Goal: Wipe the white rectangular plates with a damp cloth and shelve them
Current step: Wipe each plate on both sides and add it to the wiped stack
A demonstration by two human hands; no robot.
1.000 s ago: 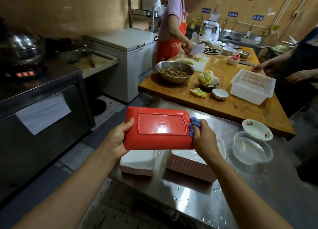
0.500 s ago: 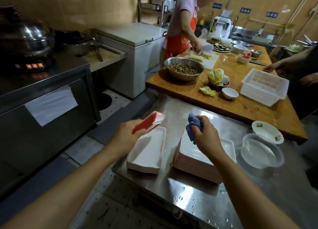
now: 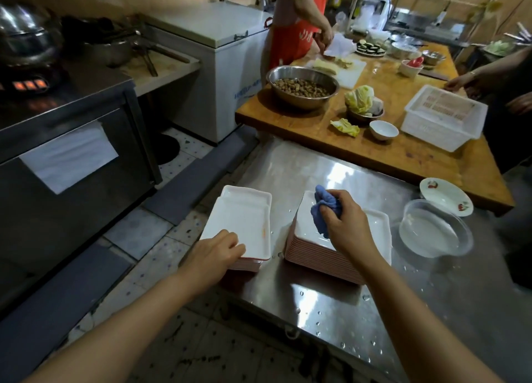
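Two stacks of white rectangular plates with red undersides stand on the wet steel table (image 3: 331, 302). The short left stack (image 3: 244, 218) sits at the table's left edge, and my left hand (image 3: 213, 254) rests on the near corner of its top plate, fingers curled over the rim. The taller right stack (image 3: 357, 238) lies beside it. My right hand (image 3: 342, 220) hovers over that stack and grips a bunched blue cloth (image 3: 324, 207). Whether the cloth touches the top plate cannot be told.
A clear bowl of water (image 3: 434, 230) and a small patterned dish (image 3: 446, 195) stand right of the stacks. Behind is a wooden table (image 3: 316, 135) with a steel bowl (image 3: 302, 87), a white crate (image 3: 444, 118) and two people working. A steel counter (image 3: 66, 109) lies left across the aisle.
The plate I held up, red underside toward me, has been turned over and laid on the left stack. My right hand with the cloth moved down over the right stack.
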